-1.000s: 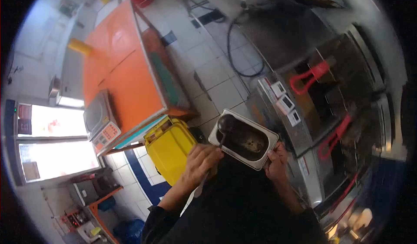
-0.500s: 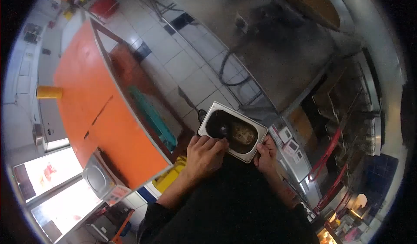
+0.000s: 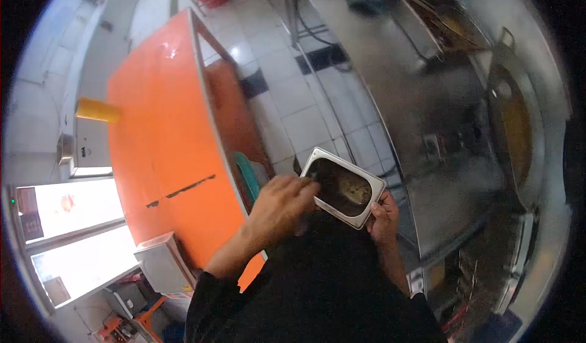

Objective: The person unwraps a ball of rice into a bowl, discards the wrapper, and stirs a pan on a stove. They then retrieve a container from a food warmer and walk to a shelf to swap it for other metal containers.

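Observation:
A rectangular metal container with a pale rim and dark inside is tilted in front of my body; something brownish lies in its right part. My right hand grips its lower right corner, thumb on the rim. Beside the container's left end is my left hand, blurred, with its fingers bent together near the rim. Whether those fingers hold or touch anything is hidden.
An orange table stands at the left, with a yellow cylinder at its far edge. A metal counter runs along the right, with a large round pan. Between them lies a tiled floor.
The view has turned, so the table and counter sit differently. My left hand has shifted slightly up and left from the container's rim; my right hand still holds the container.

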`<state>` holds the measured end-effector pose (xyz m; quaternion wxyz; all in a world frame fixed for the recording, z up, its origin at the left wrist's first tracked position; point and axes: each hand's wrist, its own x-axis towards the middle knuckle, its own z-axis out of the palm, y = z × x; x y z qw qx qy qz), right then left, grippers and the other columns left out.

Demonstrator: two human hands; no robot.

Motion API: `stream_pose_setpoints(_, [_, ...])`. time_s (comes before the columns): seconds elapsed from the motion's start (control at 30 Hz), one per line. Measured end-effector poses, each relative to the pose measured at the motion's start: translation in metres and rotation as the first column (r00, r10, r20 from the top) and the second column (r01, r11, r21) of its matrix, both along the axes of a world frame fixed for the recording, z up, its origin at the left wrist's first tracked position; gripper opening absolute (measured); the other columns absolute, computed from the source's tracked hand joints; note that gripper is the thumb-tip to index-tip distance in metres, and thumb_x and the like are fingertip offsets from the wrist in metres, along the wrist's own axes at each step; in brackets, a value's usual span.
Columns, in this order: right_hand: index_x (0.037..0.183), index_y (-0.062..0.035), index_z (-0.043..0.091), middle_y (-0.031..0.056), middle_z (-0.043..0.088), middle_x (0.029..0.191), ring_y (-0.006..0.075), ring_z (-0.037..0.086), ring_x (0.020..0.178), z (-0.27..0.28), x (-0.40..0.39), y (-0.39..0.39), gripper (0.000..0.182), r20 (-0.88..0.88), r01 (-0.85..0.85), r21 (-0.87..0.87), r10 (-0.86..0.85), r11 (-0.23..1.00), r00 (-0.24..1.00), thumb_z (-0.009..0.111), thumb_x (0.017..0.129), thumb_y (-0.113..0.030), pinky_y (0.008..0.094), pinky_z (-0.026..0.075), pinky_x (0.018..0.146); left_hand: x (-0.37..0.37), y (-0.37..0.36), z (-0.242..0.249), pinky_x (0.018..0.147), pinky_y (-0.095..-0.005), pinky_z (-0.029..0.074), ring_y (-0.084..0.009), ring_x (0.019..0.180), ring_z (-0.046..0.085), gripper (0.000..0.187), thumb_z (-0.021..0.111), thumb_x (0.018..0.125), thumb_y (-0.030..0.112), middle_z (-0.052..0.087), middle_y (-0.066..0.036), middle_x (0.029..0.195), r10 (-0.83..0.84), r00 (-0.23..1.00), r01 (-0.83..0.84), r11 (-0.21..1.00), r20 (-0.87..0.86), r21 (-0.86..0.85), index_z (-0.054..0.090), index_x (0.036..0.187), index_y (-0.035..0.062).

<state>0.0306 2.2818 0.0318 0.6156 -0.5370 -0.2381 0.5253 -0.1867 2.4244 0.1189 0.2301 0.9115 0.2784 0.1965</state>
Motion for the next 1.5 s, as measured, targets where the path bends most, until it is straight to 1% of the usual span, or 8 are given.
stream_pose_setpoints(0.23, [0.095,-0.004,0.049,0.0009,0.054,0.07,0.003,0.041,0.042,-0.007,0.021,0.191,0.023,-0.104,-0.212,0.009,0.212,0.977,0.972,0.057,0.09,-0.025,0.0201,0.036,0.035,-0.008,0.134,0.003,0.065,-0.0374,0.051,-0.0297,0.072,0.065,0.018,0.068,0.082,0.009,0.066,-0.016,0.081,0.357,0.934,-0.31,0.808,-0.002,-0.5,0.065,0.097,-0.0004])
stream_pose_setpoints(0.33, [0.095,-0.0042,0.048,0.0005,0.053,0.069,0.0036,0.041,0.042,-0.003,0.032,0.282,0.023,-0.124,-0.297,0.071,0.304,0.952,0.945,0.057,0.09,-0.025,0.0204,0.036,0.036,0.003,0.203,0.012,0.06,-0.0319,0.052,-0.0197,0.07,0.068,0.015,0.068,0.086,0.013,0.067,-0.013,0.077,0.534,0.845,-0.509,0.821,0.032,-0.26,0.069,0.096,0.0008])
stream_pose_setpoints(0.53, [0.097,-0.0045,0.048,0.0001,0.052,0.07,0.0037,0.043,0.046,0.015,0.029,0.416,0.021,-0.126,-0.395,0.076,0.402,0.916,0.907,0.056,0.091,-0.023,0.0205,0.038,0.039,-0.005,0.301,0.013,0.064,-0.0293,0.054,-0.0156,0.075,0.068,0.015,0.066,0.089,0.011,0.071,-0.012,0.083,0.663,0.738,-0.603,0.567,-0.124,-0.561,0.069,0.097,-0.0008])
stream_pose_setpoints(0.67, [0.098,-0.0045,0.047,0.0005,0.053,0.071,0.0037,0.045,0.049,0.019,0.008,0.501,0.022,-0.189,-0.318,0.094,0.331,0.943,0.925,0.056,0.092,-0.024,0.0207,0.04,0.042,-0.008,0.398,-0.001,0.062,-0.0281,0.052,-0.0173,0.066,0.067,0.022,0.069,0.088,0.02,0.07,-0.013,0.078,0.763,0.645,-0.694,0.61,0.046,-0.383,0.07,0.091,-0.0014])
stream_pose_setpoints(0.77, [0.097,-0.0045,0.047,0.0008,0.054,0.071,0.0049,0.047,0.051,0.011,0.004,0.553,0.023,-0.155,-0.336,0.048,0.339,0.941,0.928,0.054,0.092,-0.025,0.0211,0.04,0.045,-0.016,0.452,-0.015,0.06,-0.0266,0.05,-0.0144,0.066,0.065,0.019,0.067,0.089,0.018,0.069,-0.011,0.077,0.667,0.721,-0.645,0.545,-0.189,-0.535,0.07,0.09,-0.0013])
stream_pose_setpoints(0.9, [0.096,-0.0051,0.046,0.0011,0.053,0.07,0.0066,0.047,0.049,0.006,-0.014,0.631,0.019,-0.001,-0.279,-0.031,0.28,0.96,0.96,0.049,0.095,-0.024,0.022,0.039,0.044,-0.023,0.545,-0.024,0.057,-0.0255,0.047,-0.0105,0.064,0.06,0.019,0.062,0.093,0.014,0.068,-0.007,0.074,0.795,0.604,-0.473,0.423,0.066,-0.773,0.069,0.09,-0.0039])
stream_pose_setpoints(1.07, [0.095,-0.0053,0.048,0.0012,0.053,0.067,0.0074,0.05,0.053,-0.001,-0.036,0.712,0.015,0.024,-0.022,0.058,0.021,0.998,0.999,0.046,0.096,-0.02,0.0226,0.043,0.047,-0.038,0.64,-0.016,0.07,-0.0263,0.05,-0.0142,0.076,0.063,0.03,0.055,0.098,0.02,0.068,-0.011,0.085,0.661,0.72,-0.292,0.565,0.212,-0.772,0.064,0.103,-0.0077])
stream_pose_setpoints(1.5, [0.107,-0.0054,0.054,0.0021,0.058,0.078,0.0104,0.053,0.062,-0.071,0.08,0.957,0.021,-0.321,0.65,0.207,-0.577,0.731,0.751,0.043,0.094,-0.017,0.0252,0.044,0.055,0.079,0.896,-0.031,0.065,-0.0305,0.051,-0.0148,0.07,0.06,0.021,0.055,0.097,0.019,0.061,-0.011,0.081,0.546,0.717,0.084,0.549,0.433,-0.832,0.055,0.101,-0.0019])
